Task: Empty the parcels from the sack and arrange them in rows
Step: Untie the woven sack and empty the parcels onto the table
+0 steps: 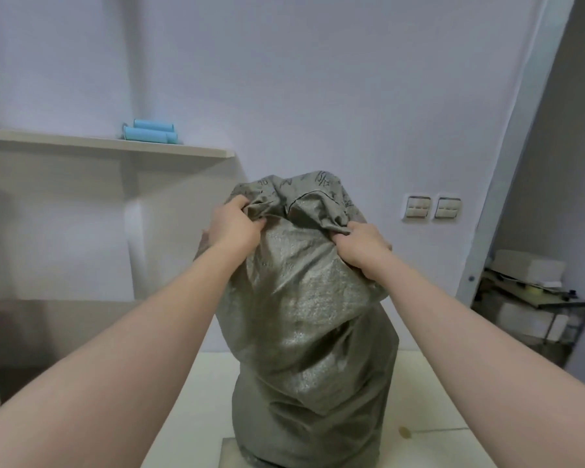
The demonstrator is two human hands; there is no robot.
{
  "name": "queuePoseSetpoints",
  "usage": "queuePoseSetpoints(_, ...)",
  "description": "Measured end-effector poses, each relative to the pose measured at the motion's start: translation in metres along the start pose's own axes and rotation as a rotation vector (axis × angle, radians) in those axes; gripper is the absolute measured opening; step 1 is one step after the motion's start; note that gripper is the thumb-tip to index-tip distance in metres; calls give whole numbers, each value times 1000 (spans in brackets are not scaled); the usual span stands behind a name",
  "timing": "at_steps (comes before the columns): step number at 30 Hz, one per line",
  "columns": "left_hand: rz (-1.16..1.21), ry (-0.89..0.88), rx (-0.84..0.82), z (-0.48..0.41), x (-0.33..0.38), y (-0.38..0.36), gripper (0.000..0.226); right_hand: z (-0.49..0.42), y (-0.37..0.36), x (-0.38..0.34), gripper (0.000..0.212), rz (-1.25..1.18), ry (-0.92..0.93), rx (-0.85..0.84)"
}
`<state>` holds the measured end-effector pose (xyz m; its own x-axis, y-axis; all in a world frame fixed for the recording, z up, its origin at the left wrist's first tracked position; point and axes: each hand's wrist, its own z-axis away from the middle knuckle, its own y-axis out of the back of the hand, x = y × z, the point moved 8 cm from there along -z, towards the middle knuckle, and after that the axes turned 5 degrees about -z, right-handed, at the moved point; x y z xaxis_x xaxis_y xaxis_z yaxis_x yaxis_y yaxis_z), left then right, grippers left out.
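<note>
A grey-green woven sack (304, 332) stands tall on the white table (190, 410), bulging, with its lower end down on the table. My left hand (233, 224) grips a bunch of fabric at the sack's upper left corner. At the upper right corner my right hand (362, 246) grips another fold. Dark handwriting marks the top fabric. The sack hides whatever is inside; no parcels show.
A pale shelf (108, 145) at the left carries blue rolls (151, 131). Two wall switches (431, 207) sit on the wall behind the sack. A low wire rack with boxes (534, 298) stands at the right, beyond a grey post.
</note>
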<state>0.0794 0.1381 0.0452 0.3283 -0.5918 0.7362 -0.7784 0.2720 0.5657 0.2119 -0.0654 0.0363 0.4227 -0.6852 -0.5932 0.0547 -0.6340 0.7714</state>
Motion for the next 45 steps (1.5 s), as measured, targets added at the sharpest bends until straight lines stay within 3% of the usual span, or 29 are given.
queuePoseSetpoints(4,161,-9,161,7,7,11,14,10,26,-17,24,-406,185,201)
queuePoseSetpoints(9,390,-24,292,9,32,30,13,19,61,-45,13,-768,383,254)
queuePoseSetpoints(15,590,-287,403,-6,99,78,30,7,127,-74,12,-1049,555,357)
queuePoseSetpoints(17,522,-298,375,-13,107,81,25,0,136,-74,19,-998,516,323)
queuePoseSetpoints(20,362,-127,234,-29,80,59,22,-18,114,-52,38,-800,268,175)
queuePoseSetpoints(24,342,47,271,-28,33,56,16,-17,91,-36,33,-611,254,184)
queuePoseSetpoints(27,242,-43,215,-20,36,51,29,1,82,-44,60,-565,324,197)
queuePoseSetpoints(30,71,-155,115,-6,50,38,21,17,69,-59,62,-568,455,100)
queuePoseSetpoints(33,-75,-218,65,8,61,30,24,28,38,-69,111,-400,479,-114)
queuePoseSetpoints(35,-146,-247,57,14,68,27,24,30,19,-72,118,-210,490,-159)
queuePoseSetpoints(37,-139,-282,43,22,77,24,34,28,8,-71,104,-181,475,-149)
queuePoseSetpoints(41,38,-365,-73,35,88,12,59,25,17,-57,38,-395,348,77)
queuePoseSetpoints(45,210,-398,-61,33,79,18,76,25,23,-51,13,-242,348,199)
